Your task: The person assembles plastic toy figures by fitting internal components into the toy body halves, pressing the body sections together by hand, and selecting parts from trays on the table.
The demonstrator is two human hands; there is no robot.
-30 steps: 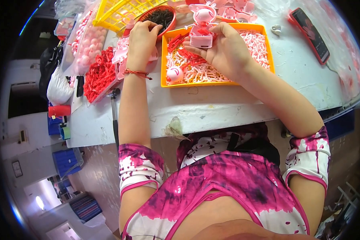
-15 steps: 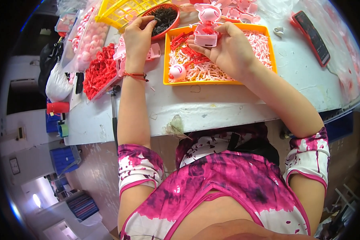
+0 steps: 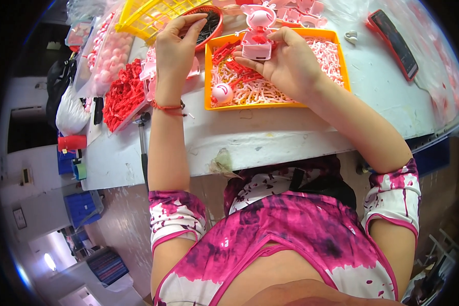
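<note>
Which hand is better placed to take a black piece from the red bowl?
Probably the left hand: its fingertips are at the red bowl with the black pieces, while the right hand holds the pink figure.

Pink eared figure point(image 3: 259, 36) facing camera, in right fingers point(image 3: 284, 36) over yellow tray point(image 3: 260, 106).

Bright light covers the tabletop point(image 3: 301, 127), while fisheye edges bend into darkness.

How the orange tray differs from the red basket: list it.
The orange tray is rectangular; the red basket is round. The tray looks larger than the basket. The tray holds pink pieces and red pieces; the basket holds dark pieces. Both are open-topped containers.
</note>
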